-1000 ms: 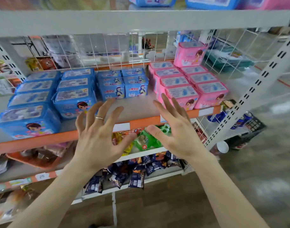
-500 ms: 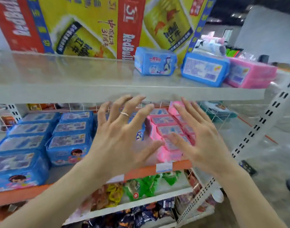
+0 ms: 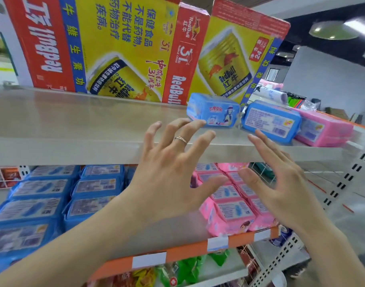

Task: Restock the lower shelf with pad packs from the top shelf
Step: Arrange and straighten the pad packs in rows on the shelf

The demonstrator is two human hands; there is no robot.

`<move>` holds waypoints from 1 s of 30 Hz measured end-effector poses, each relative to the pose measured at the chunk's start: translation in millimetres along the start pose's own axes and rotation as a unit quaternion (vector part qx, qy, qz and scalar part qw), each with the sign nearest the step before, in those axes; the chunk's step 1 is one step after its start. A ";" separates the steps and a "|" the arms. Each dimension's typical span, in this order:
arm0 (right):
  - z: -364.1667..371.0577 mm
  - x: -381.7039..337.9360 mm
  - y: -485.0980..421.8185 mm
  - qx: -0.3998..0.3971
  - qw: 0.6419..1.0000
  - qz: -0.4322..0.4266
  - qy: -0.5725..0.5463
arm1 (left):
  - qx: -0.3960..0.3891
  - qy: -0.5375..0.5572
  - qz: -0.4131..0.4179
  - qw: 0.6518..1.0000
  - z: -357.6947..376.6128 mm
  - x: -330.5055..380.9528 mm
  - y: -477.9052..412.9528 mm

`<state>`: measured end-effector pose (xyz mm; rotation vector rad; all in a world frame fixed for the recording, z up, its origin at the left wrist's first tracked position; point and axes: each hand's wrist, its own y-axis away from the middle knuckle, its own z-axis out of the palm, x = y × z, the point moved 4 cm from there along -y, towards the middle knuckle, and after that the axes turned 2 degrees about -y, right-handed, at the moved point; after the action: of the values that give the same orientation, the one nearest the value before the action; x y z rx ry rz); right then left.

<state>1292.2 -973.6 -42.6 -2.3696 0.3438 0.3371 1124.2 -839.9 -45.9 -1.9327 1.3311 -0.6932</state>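
left hand [image 3: 167, 179]: empty, fingers spread and slightly bent, thin metal ring [image 3: 180, 139] on one; fingertips right by the small blue pack [image 3: 213, 110], contact unclear.
right hand [image 3: 281, 183]: empty, fingers straight and splayed, below the large blue pack [image 3: 270, 121].
top shelf [image 3: 73, 125]: smooth pale board; carries both blue packs and a pink pack [image 3: 322, 129], soft glossy plastic bricks, before printed cardboard cartons [image 3: 115, 48].
lower shelf [image 3: 187, 251]: orange front lip; rows of blue packs [image 3: 53, 199] and pink packs [image 3: 233, 208].
since half a second ago: both hands raised and nearer to the top shelf packs.
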 end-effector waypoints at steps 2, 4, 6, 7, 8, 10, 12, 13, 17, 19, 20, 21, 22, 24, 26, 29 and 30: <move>2.5 -3.1 -2.6 -0.006 1.000 0.002 0.007 | -0.010 0.000 -0.002 1.000 1.0 -4.9 2.2; 2.8 -5.2 -7.8 -0.010 1.000 -0.002 0.012 | -0.017 -0.003 -0.002 1.000 0.9 -8.6 0.6; 1.6 -6.1 -14.9 -0.006 1.000 -0.006 0.014 | -0.022 -0.005 0.000 1.000 0.2 -11.1 -4.2; 0.8 -5.9 -19.2 -0.003 1.000 -0.010 0.013 | -0.022 -0.008 0.002 1.000 -0.2 -12.2 -8.2; -0.1 -5.4 -23.8 0.000 1.000 -0.013 0.013 | -0.023 -0.011 0.005 1.000 -0.4 -12.9 -12.5; -1.0 -2.4 -33.4 0.001 1.000 -0.018 0.014 | -0.026 -0.019 0.010 0.999 0.4 -13.7 -21.8; -0.9 4.2 -44.4 -0.001 1.000 -0.018 0.015 | -0.042 -0.026 0.011 0.999 3.7 -13.6 -30.6; -1.0 8.0 -51.0 -0.003 1.000 -0.013 0.011 | -0.055 -0.032 0.008 0.998 6.3 -13.8 -36.2; 4.2 25.9 -83.6 -0.043 0.999 0.018 -0.028 | -0.117 -0.054 -0.050 0.990 19.3 -18.8 -62.1; 8.0 34.3 -100.5 -0.073 0.997 0.030 -0.029 | -0.148 -0.047 -0.085 0.984 27.6 -23.1 -76.2; 10.3 39.3 -108.3 -0.088 0.995 0.041 -0.033 | -0.168 -0.047 -0.106 0.979 32.4 -25.7 -82.9; 12.6 44.0 -115.1 -0.103 0.992 0.055 -0.038 | -0.193 -0.046 -0.130 0.971 37.9 -29.2 -89.3; 14.7 49.1 -121.3 -0.114 0.990 0.068 -0.044 | -0.223 -0.043 -0.155 0.962 43.9 -33.0 -95.1; 20.1 58.1 -131.0 -0.135 0.986 0.084 -0.054 | -0.273 -0.032 -0.195 0.941 56.1 -39.3 -103.4; 25.5 65.0 -138.2 -0.156 0.981 0.094 -0.070 | -0.298 -0.009 -0.209 0.931 63.8 -39.8 -110.9; 33.6 74.2 -146.8 -0.170 0.972 0.100 -0.129 | -0.329 0.013 -0.194 0.924 71.2 -36.5 -117.9; 35.7 76.9 -148.9 -0.164 0.969 0.089 -0.161 | -0.328 0.024 -0.189 0.925 72.5 -36.2 -119.4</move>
<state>1408.6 -854.5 -2.3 -2.5497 0.3703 0.9133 1235.1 -759.7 -0.1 -2.7776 1.3385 -0.5031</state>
